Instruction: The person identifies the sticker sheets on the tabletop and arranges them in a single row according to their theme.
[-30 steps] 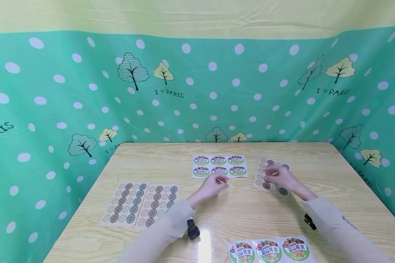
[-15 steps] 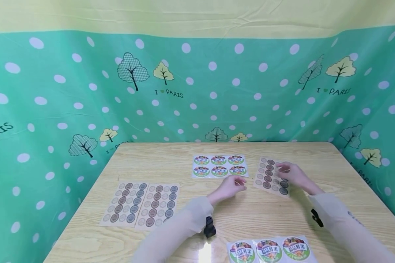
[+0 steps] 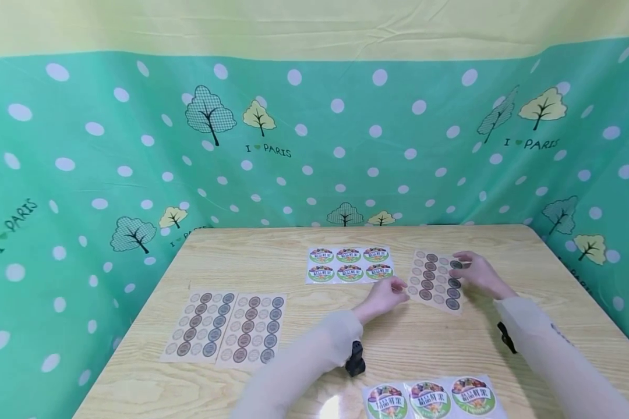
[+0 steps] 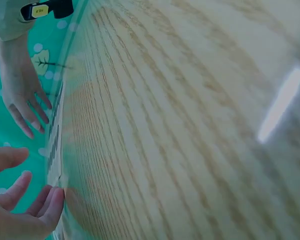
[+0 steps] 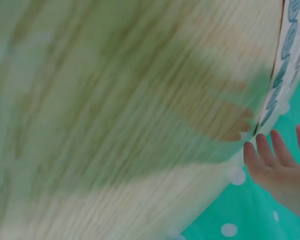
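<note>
A sheet of small round brown and grey stickers (image 3: 434, 280) lies at the back right of the table, slightly turned. My left hand (image 3: 384, 298) is at its lower left edge, fingers loosely bent. In the left wrist view those fingertips (image 4: 56, 200) are close to the sheet's edge; whether they touch it I cannot tell. Over the sheet's right edge is my right hand (image 3: 479, 273), hiding part of the last column. Its fingers (image 5: 266, 150) are spread and hold nothing in the right wrist view.
Two similar sticker sheets (image 3: 225, 327) lie side by side at the left. A sheet of larger fruit-label stickers (image 3: 349, 265) sits at the back middle, and more large labels (image 3: 431, 400) lie at the front edge. A green dotted curtain (image 3: 314, 145) encloses the table.
My left hand has moved right, from below the fruit-label sheet to the small-sticker sheet. The right hand has shifted rightward across that sheet to its right edge, uncovering the left columns.
</note>
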Demonstrator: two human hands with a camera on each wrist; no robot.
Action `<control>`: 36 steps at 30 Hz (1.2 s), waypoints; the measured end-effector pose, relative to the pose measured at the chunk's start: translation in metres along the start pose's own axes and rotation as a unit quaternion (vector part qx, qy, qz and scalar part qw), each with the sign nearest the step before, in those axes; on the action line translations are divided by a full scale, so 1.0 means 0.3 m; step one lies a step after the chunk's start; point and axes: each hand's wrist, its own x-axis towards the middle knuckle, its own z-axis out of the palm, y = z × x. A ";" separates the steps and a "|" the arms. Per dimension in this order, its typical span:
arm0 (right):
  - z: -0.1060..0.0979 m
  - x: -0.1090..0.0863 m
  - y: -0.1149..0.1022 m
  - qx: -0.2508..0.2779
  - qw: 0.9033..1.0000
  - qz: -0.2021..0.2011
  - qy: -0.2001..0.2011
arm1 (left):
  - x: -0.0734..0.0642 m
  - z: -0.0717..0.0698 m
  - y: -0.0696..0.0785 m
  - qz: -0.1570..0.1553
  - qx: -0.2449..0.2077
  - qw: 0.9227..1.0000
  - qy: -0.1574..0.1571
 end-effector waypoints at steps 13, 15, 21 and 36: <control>-0.008 0.041 0.045 -0.028 0.999 0.017 -0.023 | 0.039 0.035 0.011 -0.013 0.056 0.998 0.018; -0.011 0.044 0.050 -0.031 0.999 0.016 -0.027 | 0.043 0.038 0.012 -0.021 0.058 0.998 0.018; -0.019 0.050 0.060 -0.040 0.998 0.007 -0.041 | 0.050 0.053 0.017 -0.040 0.079 0.996 0.032; -0.025 0.072 0.071 -0.080 0.995 -0.009 -0.052 | 0.038 0.082 0.024 -0.036 0.103 0.991 0.078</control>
